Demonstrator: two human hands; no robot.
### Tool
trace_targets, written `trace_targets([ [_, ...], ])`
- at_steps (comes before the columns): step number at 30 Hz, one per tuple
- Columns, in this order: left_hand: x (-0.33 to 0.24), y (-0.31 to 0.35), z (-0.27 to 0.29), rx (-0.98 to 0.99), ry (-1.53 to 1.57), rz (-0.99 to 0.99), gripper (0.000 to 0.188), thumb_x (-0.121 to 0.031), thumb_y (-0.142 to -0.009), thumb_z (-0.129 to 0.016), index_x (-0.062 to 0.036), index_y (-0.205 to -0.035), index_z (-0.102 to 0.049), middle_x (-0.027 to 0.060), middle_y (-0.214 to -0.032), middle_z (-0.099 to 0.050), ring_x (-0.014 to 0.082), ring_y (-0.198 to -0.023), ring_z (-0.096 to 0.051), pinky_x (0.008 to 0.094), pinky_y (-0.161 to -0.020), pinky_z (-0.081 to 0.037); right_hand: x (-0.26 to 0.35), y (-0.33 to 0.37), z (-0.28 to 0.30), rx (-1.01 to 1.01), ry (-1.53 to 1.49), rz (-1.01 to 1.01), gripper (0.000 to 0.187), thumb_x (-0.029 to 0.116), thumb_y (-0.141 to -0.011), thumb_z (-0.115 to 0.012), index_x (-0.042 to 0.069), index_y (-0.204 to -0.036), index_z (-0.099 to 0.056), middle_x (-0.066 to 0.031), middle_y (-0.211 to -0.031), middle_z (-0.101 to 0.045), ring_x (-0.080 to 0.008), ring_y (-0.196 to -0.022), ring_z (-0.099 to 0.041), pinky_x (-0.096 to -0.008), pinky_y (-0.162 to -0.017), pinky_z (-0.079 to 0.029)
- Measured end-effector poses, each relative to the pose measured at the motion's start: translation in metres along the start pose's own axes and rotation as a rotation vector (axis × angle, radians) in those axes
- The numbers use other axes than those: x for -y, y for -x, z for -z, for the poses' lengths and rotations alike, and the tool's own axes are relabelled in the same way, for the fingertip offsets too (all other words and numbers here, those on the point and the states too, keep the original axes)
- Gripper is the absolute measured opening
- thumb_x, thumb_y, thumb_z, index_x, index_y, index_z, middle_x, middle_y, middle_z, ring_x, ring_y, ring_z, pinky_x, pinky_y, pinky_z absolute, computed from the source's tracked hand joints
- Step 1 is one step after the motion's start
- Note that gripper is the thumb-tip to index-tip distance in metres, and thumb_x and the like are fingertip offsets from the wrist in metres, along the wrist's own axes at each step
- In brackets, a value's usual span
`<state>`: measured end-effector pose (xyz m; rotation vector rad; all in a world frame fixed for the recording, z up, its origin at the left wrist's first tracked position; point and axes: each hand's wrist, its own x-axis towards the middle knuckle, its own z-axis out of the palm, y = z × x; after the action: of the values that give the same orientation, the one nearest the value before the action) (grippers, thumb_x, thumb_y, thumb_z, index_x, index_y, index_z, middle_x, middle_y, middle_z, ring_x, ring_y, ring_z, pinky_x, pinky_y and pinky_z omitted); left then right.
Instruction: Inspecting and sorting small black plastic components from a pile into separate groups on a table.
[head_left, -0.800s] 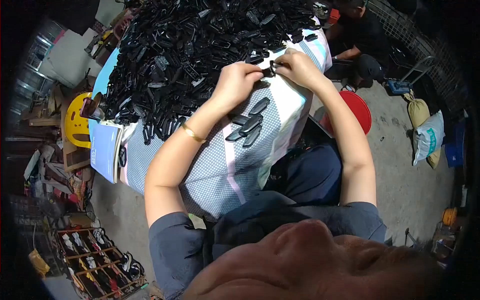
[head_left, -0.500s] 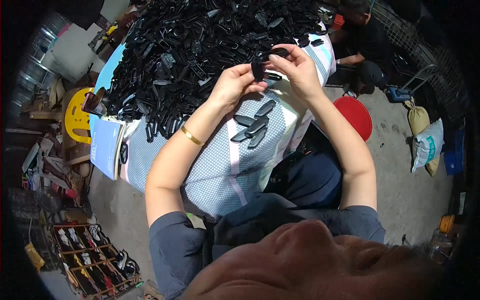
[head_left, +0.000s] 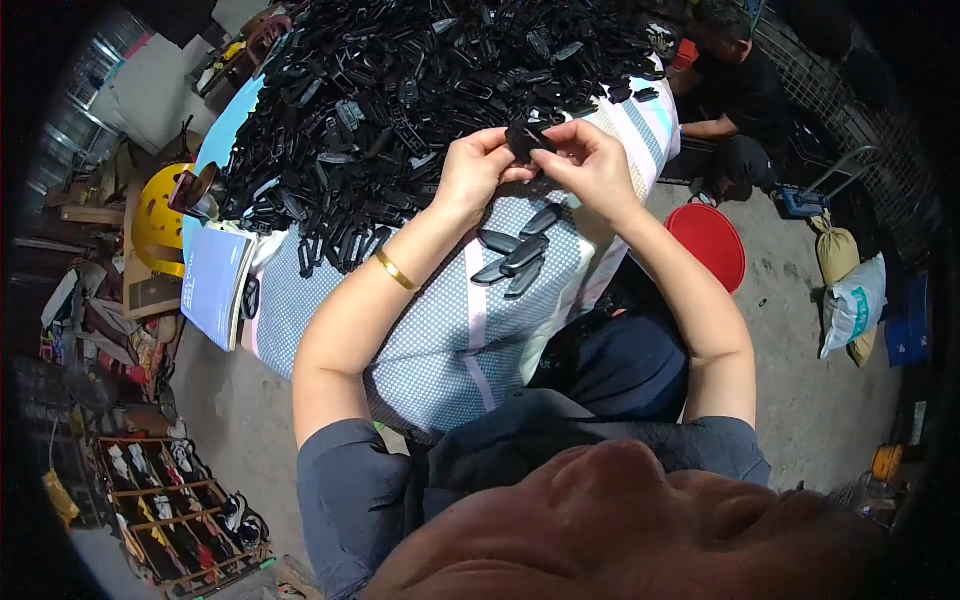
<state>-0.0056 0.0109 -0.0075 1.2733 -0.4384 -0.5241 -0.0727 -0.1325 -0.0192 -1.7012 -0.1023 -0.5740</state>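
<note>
My left hand (head_left: 472,180) and my right hand (head_left: 592,175) meet over the table, in front of a big heap of black plastic pieces (head_left: 350,120). Between their fingertips are small black plastic pieces (head_left: 523,140), pressed against each other; my fingers partly cover them, so their exact shape cannot be made out. Both hands are closed in a pinch. Just nearer to me, several long oval black pieces (head_left: 522,254) lie in a loose cluster on the patterned cloth (head_left: 420,350).
A notebook (head_left: 215,285) lies at the table's left edge, beside sunglasses (head_left: 195,190) and a yellow stool (head_left: 160,225). At right are a round red stool top (head_left: 706,245), filled sacks (head_left: 853,305) and a crouching person (head_left: 735,90). A compartmented rack (head_left: 180,510) stands lower left.
My right hand has come down and left toward my left hand. The black pieces, held apart before, are now together between my fingers. The view has shifted slightly.
</note>
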Motion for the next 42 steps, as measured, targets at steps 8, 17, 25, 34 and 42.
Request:
trace_targets([
  [8, -0.002, 0.007, -0.002, -0.041, -0.205, -0.212, 0.026, -0.004, -0.083, -0.053, 0.0052, -0.107, -0.057, 0.0077, -0.095, -0.063, 0.0106, -0.081, -0.058, 0.0224, -0.073, -0.046, -0.007, 0.002, -0.005, -0.044, 0.364, 0.286, 0.023, 0.002, -0.071, -0.069, -0.003, -0.09, -0.058, -0.0043, -0.083, -0.06, -0.01, -0.076, -0.059, -0.0207, -0.062, -0.049],
  [17, -0.014, 0.002, 0.011, 0.152, 0.036, -0.131, 0.031, -0.011, -0.086, -0.055, 0.0022, -0.114, -0.053, 0.0086, -0.103, -0.061, 0.0129, -0.091, -0.057, 0.0232, -0.083, -0.043, 0.005, 0.001, -0.003, 0.045, 0.041, 0.008, 0.029, 0.015, -0.074, -0.071, 0.001, -0.099, -0.061, -0.0023, -0.083, -0.061, -0.0057, -0.066, -0.054, -0.0189, -0.055, -0.044],
  [25, -0.015, 0.005, 0.013, 0.282, 0.024, -0.189, 0.027, -0.013, -0.085, -0.058, 0.0019, -0.108, -0.058, 0.0081, -0.099, -0.063, 0.0134, -0.091, -0.057, 0.0249, -0.083, -0.043, 0.017, 0.015, -0.004, 0.05, 0.287, 0.167, 0.023, 0.016, -0.077, -0.068, -0.002, -0.091, -0.065, -0.0016, -0.067, -0.06, -0.0065, -0.06, -0.052, -0.021, -0.052, -0.041],
  [34, -0.026, 0.026, -0.014, 0.1, -0.727, -0.713, 0.031, -0.004, -0.073, -0.063, -0.0038, -0.103, -0.063, 0.0099, -0.097, -0.06, 0.0176, -0.091, -0.055, 0.0259, -0.079, -0.044, -0.011, 0.008, 0.003, 0.211, -0.185, -0.022, 0.025, 0.01, -0.083, -0.059, -0.001, -0.105, -0.057, -0.0001, -0.083, -0.058, -0.0056, -0.072, -0.054, -0.021, -0.061, -0.046],
  [42, -0.021, 0.027, -0.015, 0.109, -0.685, -0.787, 0.026, -0.008, -0.072, -0.063, -0.0049, -0.098, -0.063, 0.014, -0.102, -0.06, 0.0263, -0.104, -0.054, 0.0345, -0.087, -0.044, -0.011, 0.005, 0.002, 0.29, -0.115, -0.048, 0.021, 0.008, -0.082, -0.058, -0.002, -0.101, -0.056, -0.0005, -0.084, -0.058, -0.0092, -0.071, -0.058, -0.0225, -0.064, -0.049],
])
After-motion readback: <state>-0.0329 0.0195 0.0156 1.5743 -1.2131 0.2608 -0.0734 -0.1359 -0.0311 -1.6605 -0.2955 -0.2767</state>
